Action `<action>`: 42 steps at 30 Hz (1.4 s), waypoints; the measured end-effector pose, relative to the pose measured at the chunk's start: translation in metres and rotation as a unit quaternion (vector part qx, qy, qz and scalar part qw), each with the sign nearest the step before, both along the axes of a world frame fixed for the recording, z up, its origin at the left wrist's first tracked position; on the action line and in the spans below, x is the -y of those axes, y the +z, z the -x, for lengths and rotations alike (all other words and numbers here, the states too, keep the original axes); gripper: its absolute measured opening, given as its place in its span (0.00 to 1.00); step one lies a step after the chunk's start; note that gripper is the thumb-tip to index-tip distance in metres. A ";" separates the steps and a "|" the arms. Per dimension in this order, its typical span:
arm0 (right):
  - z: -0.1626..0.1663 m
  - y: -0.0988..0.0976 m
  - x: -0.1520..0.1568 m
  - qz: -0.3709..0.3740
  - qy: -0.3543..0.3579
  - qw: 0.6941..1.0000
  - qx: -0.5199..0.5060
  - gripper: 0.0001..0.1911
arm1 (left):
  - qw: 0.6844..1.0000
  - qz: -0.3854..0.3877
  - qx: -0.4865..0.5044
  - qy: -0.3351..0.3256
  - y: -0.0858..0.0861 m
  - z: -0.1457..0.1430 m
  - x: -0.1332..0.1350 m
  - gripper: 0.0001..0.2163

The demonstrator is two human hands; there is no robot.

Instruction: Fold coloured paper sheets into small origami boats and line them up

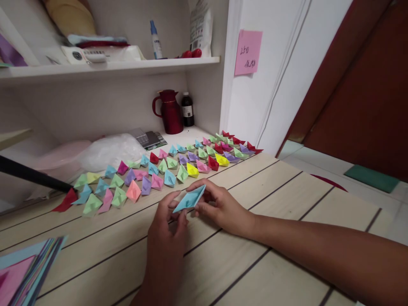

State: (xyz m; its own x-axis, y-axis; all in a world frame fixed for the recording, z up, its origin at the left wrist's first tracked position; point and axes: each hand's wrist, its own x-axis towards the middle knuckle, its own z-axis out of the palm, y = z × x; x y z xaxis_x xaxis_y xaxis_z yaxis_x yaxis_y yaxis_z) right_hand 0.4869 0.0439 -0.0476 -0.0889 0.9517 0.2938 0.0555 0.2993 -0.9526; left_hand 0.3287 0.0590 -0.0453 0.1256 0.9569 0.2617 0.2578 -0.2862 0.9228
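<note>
At the middle of the worktop [242, 267], one light-blue paper boat [190, 199] is held just above the boards. Left hand [168, 216]: grip closed on the boat's left end. Right hand [223, 208]: grip closed on its right end.

Risks, as judged: uneven pulling by the two hands could tear the thin paper; hard pinching could crush the points; a careless far-left reach could knock the standing boats [92, 205] out of line.

Count: boats on the worktop, more than forty, crowded at the far right, exact total not determinable; among them two bright yellow, one orange. One paper stack [35, 272], near left, sheets uncountable. Far side: one red jug [172, 112], one dark bottle [188, 111] beside it. One pink note [248, 53] on the wall panel.
</note>
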 end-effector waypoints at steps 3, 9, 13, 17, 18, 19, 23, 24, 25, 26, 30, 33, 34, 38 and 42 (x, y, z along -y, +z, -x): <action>0.000 -0.004 -0.003 0.012 0.020 0.999 -0.038 0.13 | 0.995 -0.079 -0.058 -0.013 -0.002 0.003 0.001 0.13; -0.001 -0.007 -0.006 0.045 0.051 0.996 -0.064 0.11 | 0.972 -0.184 -0.136 -0.054 -0.003 0.007 -0.001 0.09; 0.001 -0.006 -0.006 0.056 0.056 0.995 -0.062 0.12 | 0.977 -0.147 -0.146 -0.050 -0.002 0.006 0.000 0.05; -0.002 -0.003 -0.005 0.013 -0.011 1.000 0.023 0.21 | 0.970 -0.123 -0.205 -0.040 -0.003 0.007 0.000 0.03; -0.005 -0.002 -0.005 0.001 -0.040 0.998 0.043 0.23 | 0.965 -0.127 -0.226 -0.028 -0.003 0.007 -0.002 0.04; -0.008 -0.002 -0.007 -0.005 -0.070 0.996 0.055 0.24 | 0.959 -0.131 -0.249 -0.014 -0.004 0.008 -0.003 0.04; -0.023 -0.001 -0.015 0.006 -0.160 0.984 0.076 0.17 | 0.926 -0.136 -0.351 0.023 -0.007 0.013 -0.009 0.04; -0.025 -0.001 -0.017 0.010 -0.165 0.982 0.087 0.13 | 0.917 -0.138 -0.373 0.021 -0.007 0.013 -0.010 0.04; -0.027 0.001 -0.017 0.010 -0.164 0.981 0.102 0.10 | 0.910 -0.144 -0.390 0.015 -0.007 0.014 -0.010 0.05; -0.028 0.003 -0.017 0.008 -0.159 0.980 0.120 0.10 | 0.902 -0.153 -0.403 0.006 -0.007 0.014 -0.010 0.05; -0.022 0.011 -0.008 -0.006 -0.133 0.970 0.205 0.11 | 0.879 -0.209 -0.428 -0.025 -0.005 0.012 -0.007 0.06; -0.017 0.012 -0.004 0.006 -0.121 0.964 0.238 0.09 | 0.873 -0.240 -0.422 -0.041 -0.006 0.011 -0.007 0.06; -0.017 0.011 -0.004 0.013 -0.119 0.963 0.242 0.08 | 0.874 -0.250 -0.415 -0.047 -0.006 0.010 -0.007 0.06; -0.021 0.004 -0.010 0.030 -0.121 0.962 0.244 0.09 | 0.881 -0.281 -0.374 -0.072 -0.008 0.010 -0.008 0.06; -0.025 -0.002 -0.013 0.024 -0.123 0.962 0.242 0.09 | 0.877 -0.301 -0.358 -0.111 -0.009 0.010 -0.007 0.06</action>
State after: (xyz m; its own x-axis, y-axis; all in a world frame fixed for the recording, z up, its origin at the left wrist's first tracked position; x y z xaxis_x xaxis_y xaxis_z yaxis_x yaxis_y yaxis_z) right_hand 0.5117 0.0569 -0.0496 0.0252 0.9731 0.2292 0.5589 0.1764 -0.8103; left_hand 0.3183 0.0660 -0.0538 0.6296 0.6035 0.4893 0.5859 -0.7824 0.2111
